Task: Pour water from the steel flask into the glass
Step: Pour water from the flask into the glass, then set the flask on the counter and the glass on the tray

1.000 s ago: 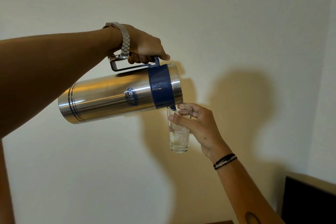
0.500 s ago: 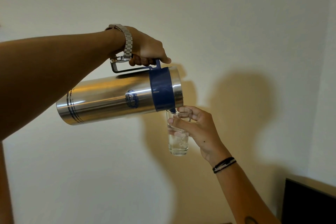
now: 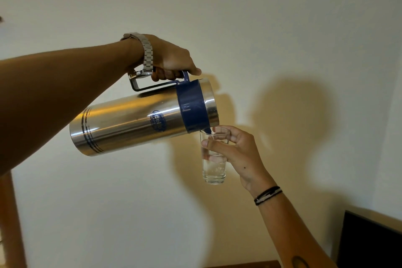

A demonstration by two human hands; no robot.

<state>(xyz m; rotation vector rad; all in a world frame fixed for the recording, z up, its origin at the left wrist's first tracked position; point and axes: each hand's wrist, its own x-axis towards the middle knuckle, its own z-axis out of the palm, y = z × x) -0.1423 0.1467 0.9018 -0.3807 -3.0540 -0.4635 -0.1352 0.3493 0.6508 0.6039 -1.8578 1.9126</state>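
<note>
The left hand (image 3: 171,61) is gripping the handle of the steel flask (image 3: 139,119), tipping it nearly level, its blue spout resting just over the glass (image 3: 214,156). The right hand (image 3: 237,152) is wrapping its fingers around the glass, partly filled. Pouring appears underway; next calls for righting the flask before overflow.

So the glass (image 3: 214,155) is the anchor here: steel flask (image 3: 139,119) lies tipped to its left, spout end touching the rim. Left hand (image 3: 171,61) sits above the flask on the handle, right hand (image 3: 237,152) wraps the glass from the right.
</note>
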